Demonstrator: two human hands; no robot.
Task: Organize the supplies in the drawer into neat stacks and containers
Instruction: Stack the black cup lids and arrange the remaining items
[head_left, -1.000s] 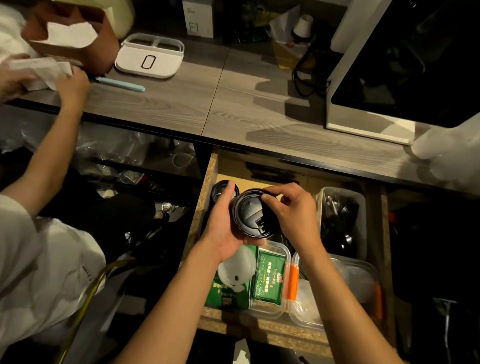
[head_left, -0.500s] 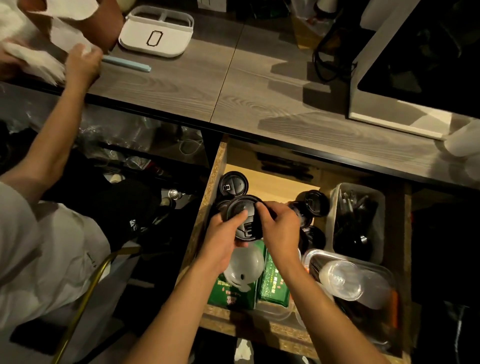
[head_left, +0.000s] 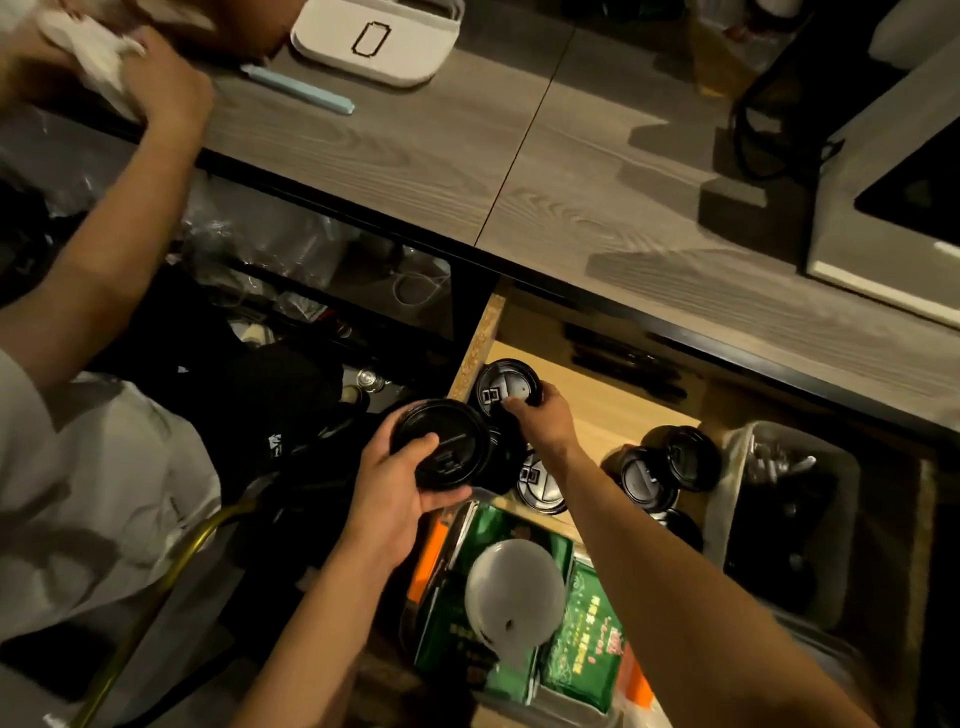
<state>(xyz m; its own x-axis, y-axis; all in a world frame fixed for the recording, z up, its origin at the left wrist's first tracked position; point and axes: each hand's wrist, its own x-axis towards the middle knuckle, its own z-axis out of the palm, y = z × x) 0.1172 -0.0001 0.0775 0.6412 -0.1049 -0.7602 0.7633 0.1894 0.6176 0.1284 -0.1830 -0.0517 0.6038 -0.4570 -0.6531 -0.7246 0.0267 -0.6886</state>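
Left hand (head_left: 400, 493) grips a stack of black cup lids (head_left: 439, 449) by its rim, held over the drawer's (head_left: 470, 358) left edge. Right hand (head_left: 540, 415) pinches one black lid (head_left: 498, 384) at the drawer's back-left corner. One more lid (head_left: 537, 483) lies under the right wrist; at least three lids (head_left: 670, 467) cluster mid-drawer. Clear bin (head_left: 737, 467) at right holds dark items, too dim to identify. Front: two green packets (head_left: 582, 644) and one white dome lid (head_left: 514, 587).

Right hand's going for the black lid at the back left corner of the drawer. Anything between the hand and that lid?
Nothing visible. The right hand has its fingertips already at the near edge of the back-corner lid, whose top is uncovered. The left hand holds another black lid nearer the camera, out of the path.
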